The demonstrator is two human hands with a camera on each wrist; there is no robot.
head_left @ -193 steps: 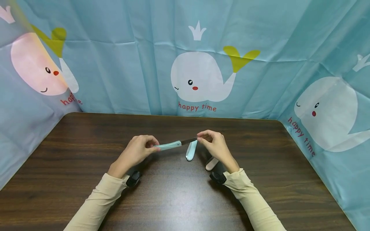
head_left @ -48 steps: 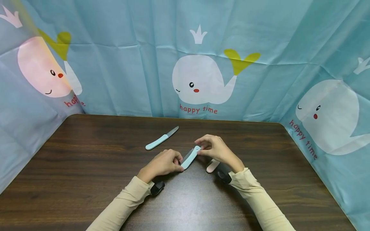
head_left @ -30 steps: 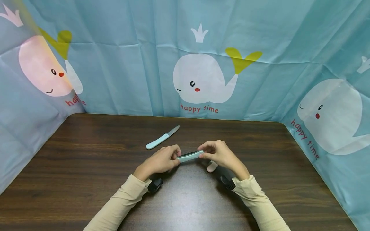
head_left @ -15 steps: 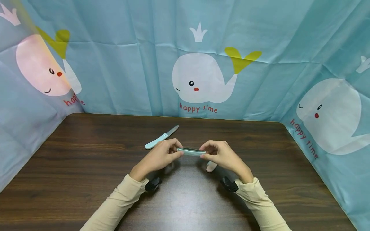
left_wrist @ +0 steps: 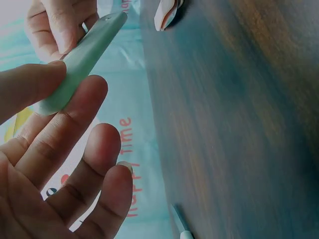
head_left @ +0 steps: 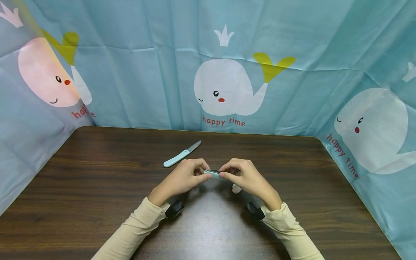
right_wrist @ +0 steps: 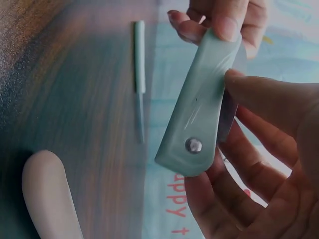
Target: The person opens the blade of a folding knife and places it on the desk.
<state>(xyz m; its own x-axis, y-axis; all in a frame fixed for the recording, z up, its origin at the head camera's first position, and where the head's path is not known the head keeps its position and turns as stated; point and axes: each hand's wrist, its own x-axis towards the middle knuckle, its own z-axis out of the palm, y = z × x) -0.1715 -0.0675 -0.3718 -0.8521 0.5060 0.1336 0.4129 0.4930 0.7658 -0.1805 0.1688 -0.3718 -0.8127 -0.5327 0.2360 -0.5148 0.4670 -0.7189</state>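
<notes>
A folding knife (head_left: 212, 174) with a mint-green handle is held up between both hands, its dark blade folded in. My left hand (head_left: 183, 177) pinches one end of the handle (left_wrist: 82, 62) between thumb and fingers. My right hand (head_left: 247, 178) pinches the knife towards its other end. In the right wrist view, the thumb lies at the handle edge beside the blade (right_wrist: 229, 112), and a silver pivot pin (right_wrist: 194, 145) shows. A second mint-green knife (head_left: 177, 158) lies on the table with its blade out, beyond the left hand.
A pale pinkish-beige handle (head_left: 236, 189) lies on the dark wood table (head_left: 208, 224), partly hidden below the right hand. A blue curtain (head_left: 143, 83) with whale prints hangs along the table's back and side edges.
Earlier, the hands held a knife with its blade out; it now lies at back left. The folded knife has been lifted and turned level. The right hand has just slid left along it.
</notes>
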